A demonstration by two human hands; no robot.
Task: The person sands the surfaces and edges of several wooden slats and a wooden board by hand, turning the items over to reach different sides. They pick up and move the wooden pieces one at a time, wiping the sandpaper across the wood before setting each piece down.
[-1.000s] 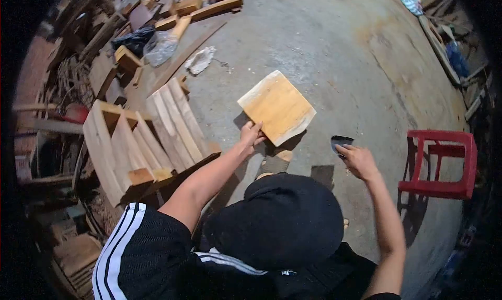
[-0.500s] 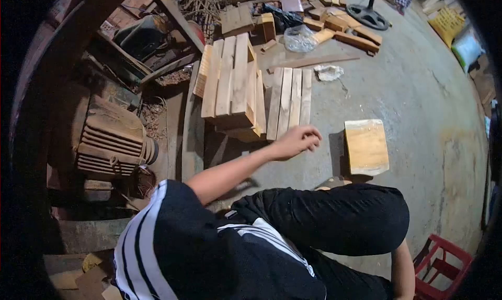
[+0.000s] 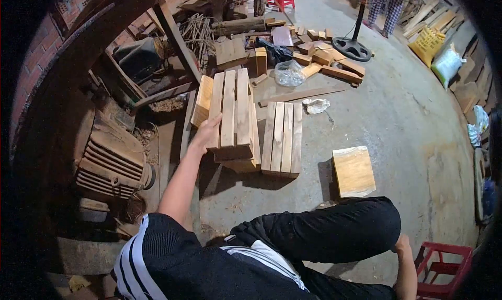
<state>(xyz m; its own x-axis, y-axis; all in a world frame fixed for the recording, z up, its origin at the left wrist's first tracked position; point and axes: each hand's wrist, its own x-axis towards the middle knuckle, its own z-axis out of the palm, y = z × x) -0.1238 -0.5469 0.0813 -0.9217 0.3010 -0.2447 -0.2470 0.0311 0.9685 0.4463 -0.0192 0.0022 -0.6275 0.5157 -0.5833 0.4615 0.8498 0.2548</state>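
Note:
My left hand (image 3: 207, 135) is at the near left edge of a raised stack of pale wooden slats (image 3: 228, 112), its fingers closed over the leftmost slat; the underside of the grip is hidden. Just right of that stack, a lower group of slats (image 3: 283, 135) lies side by side on the floor. A squarish wooden block (image 3: 354, 171) stands apart, farther right, in front of my knee. My right hand (image 3: 402, 243) is beside my bent knee, with most of its fingers hidden behind the leg.
An old ribbed motor (image 3: 115, 156) sits at the left. Wood offcuts (image 3: 334, 62), a clear plastic bag (image 3: 289, 73) and a round stand base (image 3: 352, 49) lie farther off. A red stool (image 3: 444, 268) is at lower right. Another person's legs (image 3: 386, 10) show at the back.
My left hand has moved left from above the floor near the low slats to the raised stack and closed on its edge. The view has tilted up; my right hand stays by my knee.

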